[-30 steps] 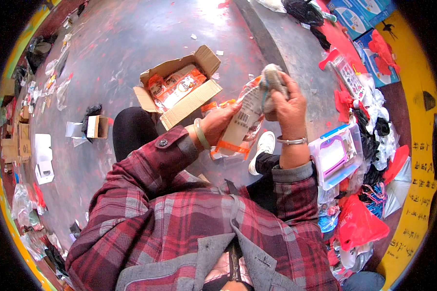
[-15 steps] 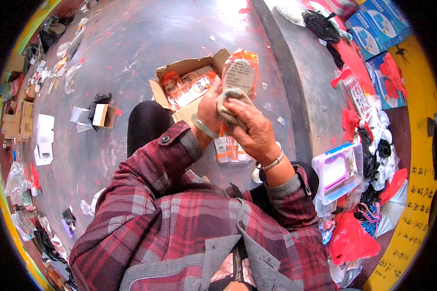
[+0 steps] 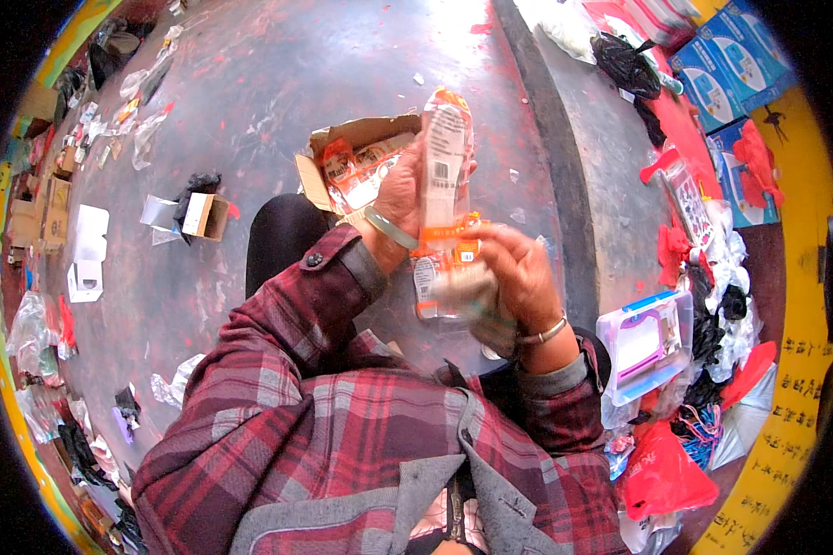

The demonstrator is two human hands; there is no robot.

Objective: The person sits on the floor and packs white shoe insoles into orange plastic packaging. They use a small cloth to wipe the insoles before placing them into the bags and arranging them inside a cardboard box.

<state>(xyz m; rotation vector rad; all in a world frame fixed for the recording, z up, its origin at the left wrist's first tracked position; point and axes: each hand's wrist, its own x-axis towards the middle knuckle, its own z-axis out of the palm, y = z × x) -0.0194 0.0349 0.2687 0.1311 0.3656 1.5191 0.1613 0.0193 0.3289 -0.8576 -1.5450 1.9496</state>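
Note:
My left hand holds up a long, flat plastic packet with orange ends and a pale printed panel, gripped along its side. The fingertips of my right hand are at the packet's lower orange end. A greyish cloth, smeared by motion, hangs from that hand. Beneath the raised packet lies another orange and white packet, partly covered by the cloth. Just beyond my left hand stands an open cardboard box with several orange and white packets inside.
On the floor to the left are a small cardboard box beside a black bag and a white carton. To the right, a clear plastic case, a red bag and blue boxes stand among loose bags.
My right hand has moved down and right from the packet's middle, taking the cloth with it. The packet has shifted slightly left and stands more upright in my left hand.

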